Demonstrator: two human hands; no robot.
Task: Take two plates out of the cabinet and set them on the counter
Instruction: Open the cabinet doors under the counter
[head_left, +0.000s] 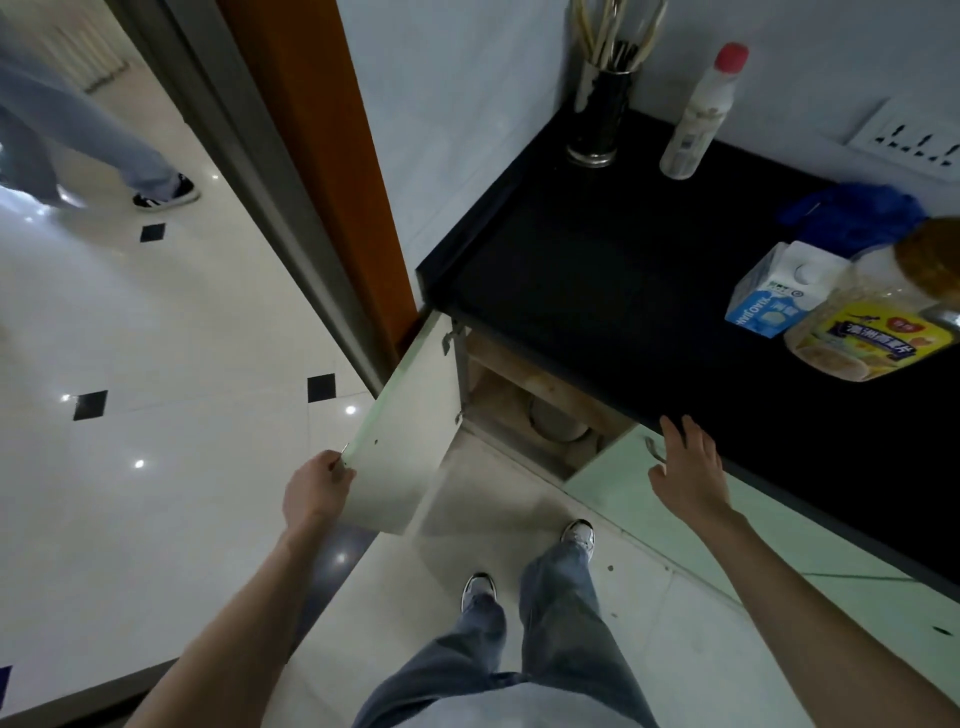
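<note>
- Gripping the free edge of the cabinet door (410, 426), the left hand (314, 488) is seen with its fingers curled round that edge.
- The door is found standing wide open, angled out towards the doorway on the left.
- The right hand (685, 467) is held flat with fingers spread and straight, nothing being held. Its fingertips lie at the front edge of the counter (597, 270), just beside the metal handle (655, 449) of the neighbouring closed door.
- The cabinet (498, 395) interior is exposed below the counter edge. A round pale item (558, 421) is noted inside on the shelf. The interior is dim, so it cannot be told whether this is a plate or a stack of plates.
- No plate is recorded on the counter.
- The black counter is recorded as bearing a dark utensil holder (597, 119) with sticks in the far corner, and a white bottle (698, 119) with a red cap just beside it.
- Further right, a blue cloth (857, 213), a blue-and-white carton (774, 296) and a clear jar (872, 322) with a yellow label are grouped close together.
- A wall socket (909, 137) is noted above the counter.
- A second person's legs (78, 145) are seen on the tiled floor beyond the doorway.
</note>
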